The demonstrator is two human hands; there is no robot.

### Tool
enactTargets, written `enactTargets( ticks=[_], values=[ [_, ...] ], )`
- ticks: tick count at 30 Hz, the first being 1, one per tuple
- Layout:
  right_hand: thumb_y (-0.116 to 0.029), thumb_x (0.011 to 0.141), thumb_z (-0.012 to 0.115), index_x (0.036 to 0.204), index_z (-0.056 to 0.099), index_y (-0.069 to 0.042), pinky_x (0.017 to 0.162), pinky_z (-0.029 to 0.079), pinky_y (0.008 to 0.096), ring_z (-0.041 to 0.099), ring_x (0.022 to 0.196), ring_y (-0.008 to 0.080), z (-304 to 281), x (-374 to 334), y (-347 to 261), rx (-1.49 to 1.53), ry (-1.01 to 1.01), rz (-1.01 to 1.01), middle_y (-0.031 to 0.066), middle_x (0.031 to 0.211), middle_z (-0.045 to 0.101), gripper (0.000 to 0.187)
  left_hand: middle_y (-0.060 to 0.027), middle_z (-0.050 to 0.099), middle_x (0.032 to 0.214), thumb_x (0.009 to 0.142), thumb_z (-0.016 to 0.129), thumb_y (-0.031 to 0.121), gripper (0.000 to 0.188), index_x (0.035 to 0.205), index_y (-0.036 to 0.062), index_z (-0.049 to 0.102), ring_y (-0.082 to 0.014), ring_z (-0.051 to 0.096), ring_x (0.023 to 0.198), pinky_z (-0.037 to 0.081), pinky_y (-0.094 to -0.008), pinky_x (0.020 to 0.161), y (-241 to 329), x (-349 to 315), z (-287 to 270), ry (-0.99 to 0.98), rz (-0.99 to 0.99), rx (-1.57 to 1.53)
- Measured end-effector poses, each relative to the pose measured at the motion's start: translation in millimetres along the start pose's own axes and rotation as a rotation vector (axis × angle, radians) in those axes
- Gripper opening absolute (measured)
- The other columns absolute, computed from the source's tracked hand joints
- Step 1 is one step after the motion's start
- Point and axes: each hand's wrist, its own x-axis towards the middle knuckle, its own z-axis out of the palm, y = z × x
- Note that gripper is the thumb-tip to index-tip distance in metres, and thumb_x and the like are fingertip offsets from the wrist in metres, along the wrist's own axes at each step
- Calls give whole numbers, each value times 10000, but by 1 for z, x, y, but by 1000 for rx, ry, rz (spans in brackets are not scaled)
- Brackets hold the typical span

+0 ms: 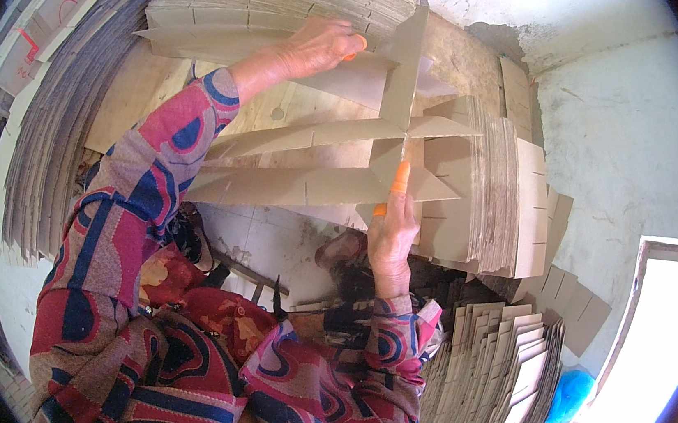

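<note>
Slotted grey-brown cardboard strips stand on edge, partly interlocked, on a wooden board (279, 114). My left hand (319, 48) is closed at the upper edge of the far long strip (208, 41), an orange cover on a fingertip. Crossing the long strips is a cross strip (403, 70), which runs away from me. At its near end, my right hand (392, 238) grips it, with orange covers on the index finger and thumb. The middle long strip (306, 135) and near long strip (292, 186) meet the cross strip close to my right hand. My fingers hide the exact grip points.
Stacked cardboard strips (287, 0) line the far side. More stacks stand at the left (78, 101), the right (498, 195) and the lower right (486, 384). A white wall (612, 133) and a bright doorway (657, 327) lie to the right, near a blue bundle (571, 397).
</note>
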Motion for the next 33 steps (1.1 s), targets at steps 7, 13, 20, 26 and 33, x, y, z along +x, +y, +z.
enactTargets(
  ticks=[7,13,20,26,33],
  values=[
    [163,698,474,1452,321,-59,637,507,364,571,689,329,-11,-4,-9,-64,-58,48,176,866,552,801,-87,557,695,774,583,39,93,861,66,601,-268,577,712,480,-386,575,6,0,-5,96,16,-4],
    [162,696,475,1431,360,-49,625,504,371,567,682,339,-22,-12,-17,-44,-71,79,180,866,548,773,-121,495,637,708,587,-21,121,710,54,492,-321,541,653,417,-445,539,14,-7,-2,120,18,-109],
    [157,704,483,1411,387,-31,621,506,376,576,690,349,-21,-23,-16,-68,-39,74,183,860,545,738,-175,518,698,752,532,-5,97,832,24,577,-369,549,725,438,-456,636,22,-18,-8,-46,-54,-165],
    [144,721,502,1410,386,-34,602,507,379,590,683,351,-20,-21,-14,-94,-46,69,189,873,556,721,-193,528,760,749,526,-26,148,883,22,565,-397,546,766,433,-487,659,27,-15,-18,-219,-92,-208],
    [144,734,507,1432,360,-64,590,501,382,593,673,351,-27,-15,-24,-64,-59,53,183,877,567,743,-148,570,760,793,537,3,116,904,15,566,-337,572,772,463,-442,647,25,-24,-7,44,-88,-203]
  ],
)
